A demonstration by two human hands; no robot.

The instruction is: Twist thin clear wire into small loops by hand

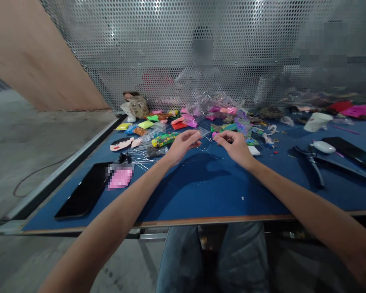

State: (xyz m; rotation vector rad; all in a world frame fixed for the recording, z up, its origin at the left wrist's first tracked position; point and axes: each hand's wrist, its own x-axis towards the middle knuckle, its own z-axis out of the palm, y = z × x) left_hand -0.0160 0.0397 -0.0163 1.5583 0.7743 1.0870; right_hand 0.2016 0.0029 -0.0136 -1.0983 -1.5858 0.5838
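My left hand (pixel 185 145) is raised over the middle of the blue table (pixel 198 191), its fingers pinching a small piece of clear plastic (pixel 204 132). Close by on the right, my right hand (pixel 235 147) has thumb and forefinger pressed together; whatever is between them is too small to make out. A thin, pale curved strand (pixel 215 156) shows below and between the hands. Left of my left hand lies a yellow-and-green patterned lump (pixel 164 140). Just beyond the right hand is a white block (pixel 254 151).
Colourful clay packets (pixel 145 124) and crumpled clear wrappers line the back, against a perforated metal screen (pixel 158 49). A black tablet (pixel 83 190) and a pink packet (pixel 120 178) lie left. Rightward are pliers (pixel 311 165), a phone (pixel 352 151) and a white cup (pixel 317 122). People sit behind the screen.
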